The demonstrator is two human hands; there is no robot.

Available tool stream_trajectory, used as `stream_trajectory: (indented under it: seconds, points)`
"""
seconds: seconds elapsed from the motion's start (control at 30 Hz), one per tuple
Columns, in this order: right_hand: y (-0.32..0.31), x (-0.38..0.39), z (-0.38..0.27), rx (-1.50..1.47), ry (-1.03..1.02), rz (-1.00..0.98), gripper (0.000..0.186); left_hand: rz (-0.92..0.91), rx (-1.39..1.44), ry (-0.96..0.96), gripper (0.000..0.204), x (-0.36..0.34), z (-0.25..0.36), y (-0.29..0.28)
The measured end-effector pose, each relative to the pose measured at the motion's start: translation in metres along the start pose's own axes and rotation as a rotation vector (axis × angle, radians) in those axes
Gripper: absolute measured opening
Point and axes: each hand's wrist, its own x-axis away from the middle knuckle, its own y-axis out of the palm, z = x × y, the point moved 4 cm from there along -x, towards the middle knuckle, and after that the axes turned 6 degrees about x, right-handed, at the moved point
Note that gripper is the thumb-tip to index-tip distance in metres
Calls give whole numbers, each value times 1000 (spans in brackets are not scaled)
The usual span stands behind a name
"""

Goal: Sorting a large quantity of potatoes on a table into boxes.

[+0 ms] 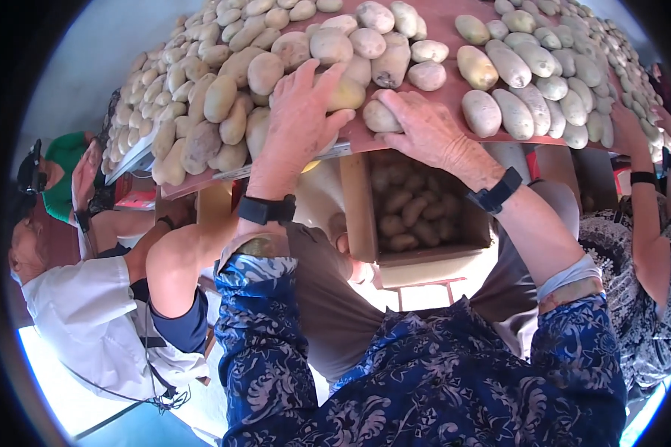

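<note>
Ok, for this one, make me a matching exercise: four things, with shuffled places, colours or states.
1. Left hand
2. Right hand
3. Box
4. Wearer's shirt

A. Blue with a pale pattern
B. Curled over a pale potato near the table edge
C. Spread, a yellowish potato between thumb and fingers
D. Below the table edge, potatoes inside

Pairs: 1-C, 2-B, 3-D, 4-A
</note>
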Motion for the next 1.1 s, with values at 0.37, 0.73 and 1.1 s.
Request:
stream_trajectory:
  seconds: [0.37,0.73,1.1]
  points:
    - [8,0,-4,-71,14,-73,59,326,840,-531,36,111,-6,-118]
    - [4,-3,-10,-41,-10,68,60,-26,386,-1283,51,415,-40,156]
    - [15,2,13,-34,44,62,44,-24,273,-976,81,388,-163,212]
